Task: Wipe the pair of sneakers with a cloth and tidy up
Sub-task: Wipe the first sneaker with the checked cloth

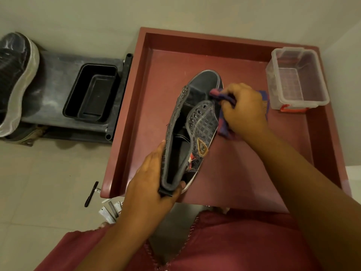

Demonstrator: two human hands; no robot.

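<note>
A dark grey high-top sneaker (197,122) with a crocodile pattern and no laces is held above the red tray-like table (244,173), toe pointing away from me. My left hand (152,180) grips its heel and collar. My right hand (243,108) presses a bunched purple and pink cloth (224,126) against the sneaker's right side near the eyelets. A second dark sneaker (17,75) with a whitish sole lies on a low grey rack at the far left.
A clear plastic box (297,79) with a red latch stands in the tray's back right corner. A black plastic tub (91,92) sits on the grey rack (56,75). A black pen (91,193) and small scraps lie on the tiled floor.
</note>
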